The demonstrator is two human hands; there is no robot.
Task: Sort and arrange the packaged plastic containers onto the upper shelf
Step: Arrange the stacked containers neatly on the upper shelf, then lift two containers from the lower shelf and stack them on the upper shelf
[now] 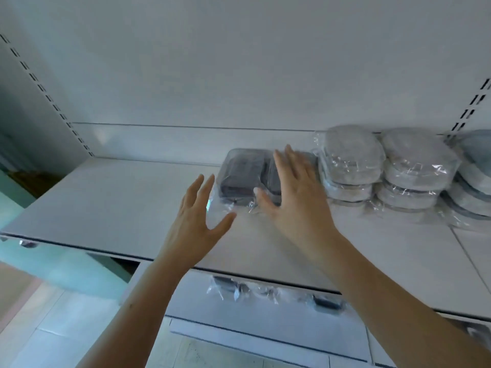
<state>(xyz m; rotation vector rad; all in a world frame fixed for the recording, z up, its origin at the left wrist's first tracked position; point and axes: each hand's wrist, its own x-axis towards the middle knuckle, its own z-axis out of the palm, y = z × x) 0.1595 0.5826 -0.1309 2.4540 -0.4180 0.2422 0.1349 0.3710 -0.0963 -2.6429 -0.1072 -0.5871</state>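
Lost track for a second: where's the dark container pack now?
In the head view, the dark container pack sits on the upper shelf, just left of the grey stacks, under the right hand.

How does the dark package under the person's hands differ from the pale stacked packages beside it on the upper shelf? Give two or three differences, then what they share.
The dark package looks squarish and near-black; the pale stacked packages are rounded and light grey. The dark package lies as a single low layer, while the pale ones are piled several high. The right hand rests open on the dark package; nothing touches the pale ones. Both are wrapped in clear plastic and sit on the upper shelf.
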